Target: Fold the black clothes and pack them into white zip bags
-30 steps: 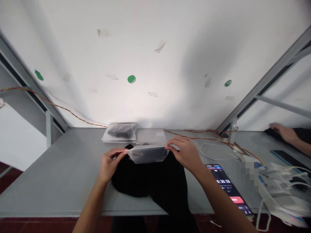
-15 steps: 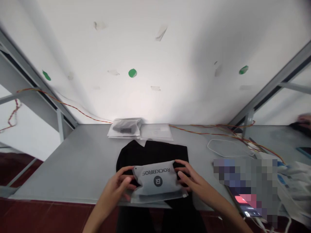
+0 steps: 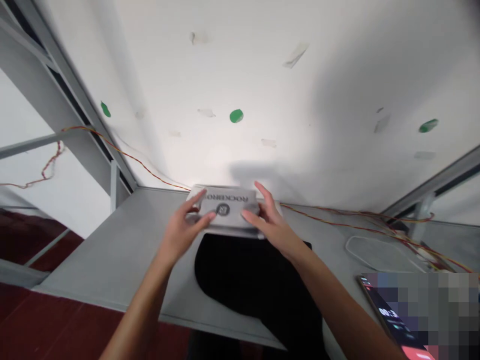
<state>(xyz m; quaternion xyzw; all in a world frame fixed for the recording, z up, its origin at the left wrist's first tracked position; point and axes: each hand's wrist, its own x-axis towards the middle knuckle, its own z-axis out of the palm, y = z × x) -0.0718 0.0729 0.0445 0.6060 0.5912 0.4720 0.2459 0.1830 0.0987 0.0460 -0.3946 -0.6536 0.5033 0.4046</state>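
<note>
Through the camera I am seeing a pale grey ROCKBROS pouch [image 3: 240, 211] spanning the gap between the left hand [image 3: 186, 224] and the right hand [image 3: 273, 223]. Its dark lettering is reading upside down, a round dark logo showing just below. It is appearing toward the rear of the counter [image 3: 123, 250]; its underside is staying hidden from me.

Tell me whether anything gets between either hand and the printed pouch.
Nothing visible does. The left hand and right hand grip the pouch at its opposite ends, with both thumbs over its printed face. The black cloth lies on the near side, not between them.
</note>
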